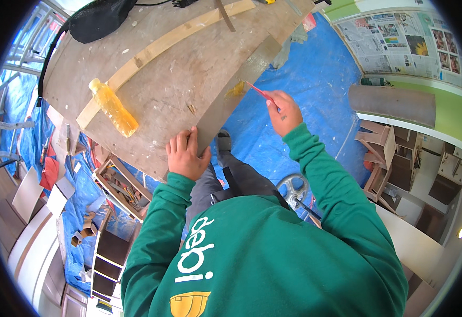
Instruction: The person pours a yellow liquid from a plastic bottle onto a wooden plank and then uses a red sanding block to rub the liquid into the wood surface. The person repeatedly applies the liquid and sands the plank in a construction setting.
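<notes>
Now, the right hand (285, 113) is gripping a thin red stick (260, 92), with its fingers curling around one end. Maybe the person is holding it so the other end is pointing at the yellow smear (234, 91) on the side of the big brown board (183, 79). I cannot tell if the tip is touching. The left hand (186, 154) is resting on the board by its near corner, its fingers lying loose and not closing around anything. Perhaps it is helping to keep things steady. The board is lying in front of the person, and a blue sheet (273, 140) is covering the floor, maybe for catching drips. A yellow bottle (113, 108) is sitting on the board past the left hand, perhaps for easy reaching. It is hiding part of a long wooden strip (159, 49). I am seeing no clear label on it. The green sweater (294, 248) is showing big white letters and a yellow helmet picture (190, 305). Newspaper pages (371, 37) are covering some wall.
</notes>
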`<state>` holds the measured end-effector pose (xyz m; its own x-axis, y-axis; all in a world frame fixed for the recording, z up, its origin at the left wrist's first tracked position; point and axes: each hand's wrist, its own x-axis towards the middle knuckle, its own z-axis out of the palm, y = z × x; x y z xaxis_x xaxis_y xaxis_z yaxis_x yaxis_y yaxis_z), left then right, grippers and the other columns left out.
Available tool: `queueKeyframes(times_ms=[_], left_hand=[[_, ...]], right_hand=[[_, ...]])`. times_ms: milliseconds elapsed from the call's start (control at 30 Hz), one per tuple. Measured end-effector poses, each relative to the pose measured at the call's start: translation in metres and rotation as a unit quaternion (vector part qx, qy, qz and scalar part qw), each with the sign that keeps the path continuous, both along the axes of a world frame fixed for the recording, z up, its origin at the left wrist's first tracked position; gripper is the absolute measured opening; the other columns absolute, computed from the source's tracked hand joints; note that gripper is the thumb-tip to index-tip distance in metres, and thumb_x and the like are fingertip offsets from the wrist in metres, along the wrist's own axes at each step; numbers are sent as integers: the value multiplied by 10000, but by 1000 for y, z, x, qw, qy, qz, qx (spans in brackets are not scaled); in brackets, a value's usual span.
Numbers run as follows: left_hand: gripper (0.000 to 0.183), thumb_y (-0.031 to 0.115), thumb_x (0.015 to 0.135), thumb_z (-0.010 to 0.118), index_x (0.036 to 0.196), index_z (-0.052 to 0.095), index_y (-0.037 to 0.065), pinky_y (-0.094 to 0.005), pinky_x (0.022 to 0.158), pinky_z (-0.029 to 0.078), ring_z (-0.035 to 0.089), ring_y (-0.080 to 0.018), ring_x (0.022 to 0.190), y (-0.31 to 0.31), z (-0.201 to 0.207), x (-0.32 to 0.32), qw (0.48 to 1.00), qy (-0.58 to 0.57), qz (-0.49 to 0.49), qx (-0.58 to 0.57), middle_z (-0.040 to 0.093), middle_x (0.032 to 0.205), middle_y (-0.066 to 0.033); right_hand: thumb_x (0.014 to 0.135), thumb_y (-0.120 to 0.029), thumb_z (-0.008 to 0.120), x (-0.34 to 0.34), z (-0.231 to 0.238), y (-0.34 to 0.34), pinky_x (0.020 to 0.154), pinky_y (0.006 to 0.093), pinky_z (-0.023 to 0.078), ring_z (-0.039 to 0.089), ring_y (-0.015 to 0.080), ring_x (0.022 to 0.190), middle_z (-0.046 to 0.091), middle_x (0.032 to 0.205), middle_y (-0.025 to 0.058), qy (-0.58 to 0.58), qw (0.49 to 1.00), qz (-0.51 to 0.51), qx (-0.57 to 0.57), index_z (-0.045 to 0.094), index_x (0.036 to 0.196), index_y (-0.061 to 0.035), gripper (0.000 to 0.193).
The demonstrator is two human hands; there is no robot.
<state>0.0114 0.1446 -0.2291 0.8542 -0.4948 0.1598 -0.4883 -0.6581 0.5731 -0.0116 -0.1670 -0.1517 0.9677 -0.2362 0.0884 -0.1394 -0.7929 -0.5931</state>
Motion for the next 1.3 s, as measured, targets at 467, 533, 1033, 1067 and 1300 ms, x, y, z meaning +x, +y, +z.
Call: queueKeyframes(times_ms=[467, 533, 1033, 1067, 1300], left_hand=[[762, 285, 722, 859, 1406, 621, 48, -486, 1013, 456, 572, -339, 1130, 1, 1, 2, 1000, 9, 0, -9, 591, 1245, -122], [764, 285, 720, 860, 1406, 621, 49, -484, 1012, 457, 573, -339, 1130, 1, 1, 1, 1000, 7, 1, -9, 590, 1245, -121], [768, 275, 700, 869, 1395, 633, 52, -479, 997, 464, 581, -330, 1116, 0, 2, 1, 1000, 5, 4, -7, 596, 1238, -110], [768, 275, 700, 870, 1395, 633, 52, -480, 996, 464, 581, -330, 1116, 0, 2, 1, 1000, 5, 4, -8, 596, 1239, -110], [757, 276, 709, 866, 1393, 634, 50, -481, 996, 464, 578, -332, 1124, 5, 9, -4, 1000, 21, 4, -6, 595, 1242, -112]], right_hand=[[937, -65, 631, 8, -10, 6, 913, 441, 505, 631, 373, 1018, 712, 1138, 127, 36, 985, 135, -105, 725, 1226, -52, 305], [974, -80, 623, 8, -7, 3, 936, 428, 496, 638, 368, 1049, 715, 1168, 134, 47, 990, 114, -75, 721, 1236, -41, 283], [890, -91, 680, -1, -23, 9, 855, 466, 529, 615, 356, 947, 698, 1147, 77, 21, 981, 116, -154, 724, 1214, -73, 328], [904, -91, 673, -6, -20, 16, 857, 467, 526, 617, 357, 951, 699, 1142, 85, 33, 982, 121, -141, 722, 1213, -69, 313], [1018, -122, 590, 9, 9, 26, 874, 468, 497, 620, 387, 986, 701, 1097, 151, 19, 997, 66, -21, 708, 1199, -18, 240]])
